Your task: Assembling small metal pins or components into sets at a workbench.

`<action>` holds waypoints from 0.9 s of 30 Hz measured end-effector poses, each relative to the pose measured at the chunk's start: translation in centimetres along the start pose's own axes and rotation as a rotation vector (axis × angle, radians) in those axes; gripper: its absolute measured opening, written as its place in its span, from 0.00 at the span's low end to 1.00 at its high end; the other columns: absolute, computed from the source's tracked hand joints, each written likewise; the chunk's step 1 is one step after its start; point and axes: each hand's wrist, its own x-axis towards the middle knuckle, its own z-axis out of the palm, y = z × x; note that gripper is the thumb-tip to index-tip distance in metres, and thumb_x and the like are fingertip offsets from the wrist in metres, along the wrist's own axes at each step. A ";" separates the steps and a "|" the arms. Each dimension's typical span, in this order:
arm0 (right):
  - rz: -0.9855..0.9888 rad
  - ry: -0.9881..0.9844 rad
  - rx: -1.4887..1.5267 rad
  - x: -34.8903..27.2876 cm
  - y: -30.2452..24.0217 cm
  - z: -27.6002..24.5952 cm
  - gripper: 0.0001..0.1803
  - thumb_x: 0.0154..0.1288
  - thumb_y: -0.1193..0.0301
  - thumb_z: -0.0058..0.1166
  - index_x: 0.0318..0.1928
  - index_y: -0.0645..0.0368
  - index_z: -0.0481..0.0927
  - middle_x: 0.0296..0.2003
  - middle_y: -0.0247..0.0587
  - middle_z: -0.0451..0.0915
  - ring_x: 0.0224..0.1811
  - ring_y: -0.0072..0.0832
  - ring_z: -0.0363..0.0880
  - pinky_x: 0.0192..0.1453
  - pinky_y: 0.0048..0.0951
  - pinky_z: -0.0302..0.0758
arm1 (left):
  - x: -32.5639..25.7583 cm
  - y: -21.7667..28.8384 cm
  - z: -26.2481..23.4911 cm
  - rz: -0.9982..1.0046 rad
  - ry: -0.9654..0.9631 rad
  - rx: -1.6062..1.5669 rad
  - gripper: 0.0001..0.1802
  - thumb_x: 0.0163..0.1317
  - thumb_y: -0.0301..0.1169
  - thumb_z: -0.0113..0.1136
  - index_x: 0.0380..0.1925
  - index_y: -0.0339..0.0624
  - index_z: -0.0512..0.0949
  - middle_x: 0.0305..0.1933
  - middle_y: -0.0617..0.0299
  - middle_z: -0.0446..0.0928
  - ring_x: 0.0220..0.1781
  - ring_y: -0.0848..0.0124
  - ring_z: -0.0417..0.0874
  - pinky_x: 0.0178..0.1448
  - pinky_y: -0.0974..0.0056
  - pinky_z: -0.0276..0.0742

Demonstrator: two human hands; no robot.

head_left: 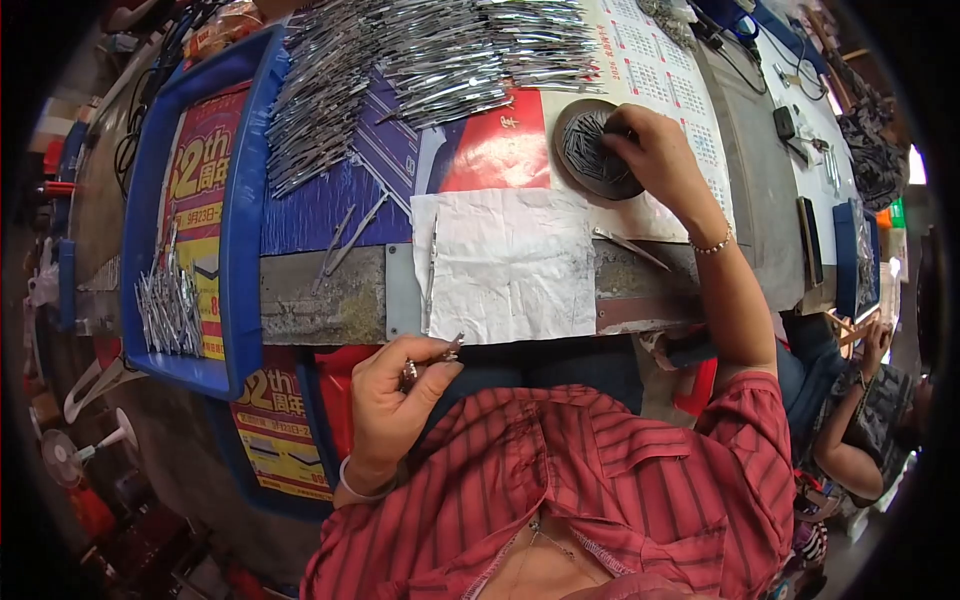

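Note:
My right hand (650, 155) reaches over a round dark dish (603, 186) on the right half of the table. Its fingers are bent together among small grey metal pins (580, 138); whether a pin is between them is hidden. My left hand (395, 400) is closed in front of the table edge. Between its thumb and forefinger the end of a slim silvery metal piece (457, 345) sticks out, and more metal shows at the curled fingers. A wrinkled white cloth (510, 265) lies between the hands, with one slim metal piece (433, 265) along its left side.
Rows of slim silvery metal pieces (440, 65) cover the far table. A blue tray (250, 200) at left holds more pieces (168, 312). Tweezers (355, 235) lie left of the cloth, a pointed tool (632, 247) right of it. Another person's arm (845, 440) shows at far right.

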 end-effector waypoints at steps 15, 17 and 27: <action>0.498 -0.232 1.465 -4.7 -4.3 -1.8 0.09 0.70 0.65 0.48 0.40 0.58 0.70 0.22 0.33 0.72 0.13 0.13 0.59 0.16 0.13 0.56 | 0.3 0.4 2.9 0.082 -0.191 -0.025 0.09 0.53 0.22 0.66 0.35 0.35 0.79 0.26 0.63 0.79 0.24 0.82 0.76 0.27 0.75 0.69; 0.464 -0.332 1.511 -6.0 -5.7 -2.2 0.09 0.68 0.67 0.51 0.40 0.60 0.72 0.25 0.33 0.76 0.18 0.13 0.69 0.20 0.14 0.64 | 0.5 0.6 3.3 0.131 -0.188 -0.052 0.10 0.54 0.23 0.65 0.37 0.36 0.80 0.27 0.62 0.79 0.25 0.81 0.76 0.29 0.74 0.70; 0.312 -0.501 1.227 -10.1 -11.3 -1.8 0.08 0.61 0.82 0.50 0.40 0.69 0.78 0.34 0.36 0.78 0.37 0.18 0.74 0.42 0.20 0.71 | 1.0 0.1 3.9 0.200 -0.285 0.058 0.10 0.53 0.19 0.65 0.36 0.36 0.79 0.30 0.61 0.80 0.29 0.77 0.78 0.32 0.74 0.70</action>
